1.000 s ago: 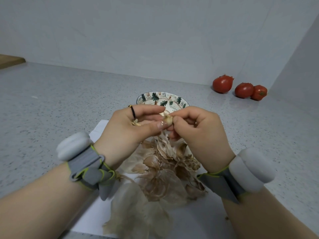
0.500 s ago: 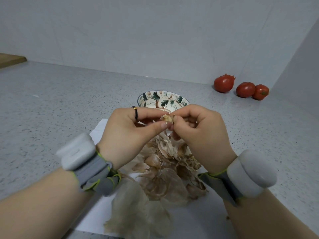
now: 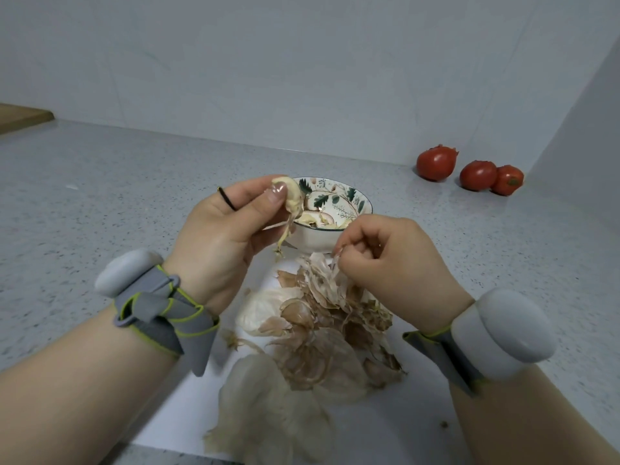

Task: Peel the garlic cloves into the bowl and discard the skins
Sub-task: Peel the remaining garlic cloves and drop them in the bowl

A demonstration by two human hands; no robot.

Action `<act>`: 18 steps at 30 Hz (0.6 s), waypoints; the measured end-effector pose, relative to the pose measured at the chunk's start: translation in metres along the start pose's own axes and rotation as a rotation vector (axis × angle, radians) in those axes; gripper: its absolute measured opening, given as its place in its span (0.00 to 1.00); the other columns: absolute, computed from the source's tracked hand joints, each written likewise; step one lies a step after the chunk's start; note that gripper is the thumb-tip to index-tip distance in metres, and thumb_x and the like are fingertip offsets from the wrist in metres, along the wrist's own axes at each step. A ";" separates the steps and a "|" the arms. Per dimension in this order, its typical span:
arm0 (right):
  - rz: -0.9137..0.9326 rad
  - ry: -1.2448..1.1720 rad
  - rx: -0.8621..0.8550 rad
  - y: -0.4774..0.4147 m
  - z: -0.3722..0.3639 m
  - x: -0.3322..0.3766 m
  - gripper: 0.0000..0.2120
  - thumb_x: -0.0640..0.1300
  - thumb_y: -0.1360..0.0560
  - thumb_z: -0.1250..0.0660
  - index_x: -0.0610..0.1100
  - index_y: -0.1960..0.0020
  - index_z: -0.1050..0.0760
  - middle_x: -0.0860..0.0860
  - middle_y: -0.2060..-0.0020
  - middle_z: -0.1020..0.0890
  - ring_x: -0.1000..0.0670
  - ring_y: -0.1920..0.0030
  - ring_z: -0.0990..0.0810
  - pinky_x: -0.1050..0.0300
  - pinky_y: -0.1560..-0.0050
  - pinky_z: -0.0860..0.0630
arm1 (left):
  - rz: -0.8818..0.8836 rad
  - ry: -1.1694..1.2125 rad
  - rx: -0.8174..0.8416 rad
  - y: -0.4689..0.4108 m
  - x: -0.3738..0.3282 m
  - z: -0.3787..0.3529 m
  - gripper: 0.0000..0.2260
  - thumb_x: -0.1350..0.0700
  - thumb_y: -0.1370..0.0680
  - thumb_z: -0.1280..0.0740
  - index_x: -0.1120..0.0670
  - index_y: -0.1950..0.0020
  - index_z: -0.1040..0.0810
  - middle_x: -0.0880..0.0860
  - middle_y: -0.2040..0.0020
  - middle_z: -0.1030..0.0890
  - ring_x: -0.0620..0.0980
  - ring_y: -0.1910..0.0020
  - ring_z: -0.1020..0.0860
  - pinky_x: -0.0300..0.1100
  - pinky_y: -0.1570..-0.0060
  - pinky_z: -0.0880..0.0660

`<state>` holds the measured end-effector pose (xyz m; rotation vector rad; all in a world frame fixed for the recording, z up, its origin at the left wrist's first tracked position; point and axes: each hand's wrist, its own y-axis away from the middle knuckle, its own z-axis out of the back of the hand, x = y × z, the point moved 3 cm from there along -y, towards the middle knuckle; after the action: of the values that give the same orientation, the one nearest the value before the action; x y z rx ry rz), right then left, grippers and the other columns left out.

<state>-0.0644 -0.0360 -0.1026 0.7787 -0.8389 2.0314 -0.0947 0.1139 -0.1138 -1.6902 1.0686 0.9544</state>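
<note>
Now the hands have parted: the left hand [image 3: 228, 229] pinches the clove [image 3: 292, 196] above the bowl [image 3: 335, 229]; the right hand [image 3: 385, 260], fingers closed, drops stripped skin [image 3: 335, 263] onto the skins [image 3: 322, 317]. Clove looks nearly bare.

Bowl [image 3: 335, 226] behind skin pile [image 3: 322, 330] on paper [image 3: 385, 427]; 3 tomatoes [image 3: 469, 171] far right.
</note>
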 end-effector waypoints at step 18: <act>-0.079 -0.569 0.130 0.004 -0.002 0.010 0.10 0.48 0.39 0.35 0.42 0.65 0.25 0.51 0.78 0.24 0.55 0.79 0.28 0.65 0.79 0.31 | 0.040 -0.114 0.132 0.010 0.001 -0.014 0.10 0.63 0.42 0.26 0.54 0.63 0.18 0.49 0.73 0.18 0.41 0.72 0.21 0.30 0.69 0.25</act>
<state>-0.0736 -0.0324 -0.0970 1.4801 -0.9668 1.8249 -0.1014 0.0980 -0.1127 -1.4948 1.0694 0.9725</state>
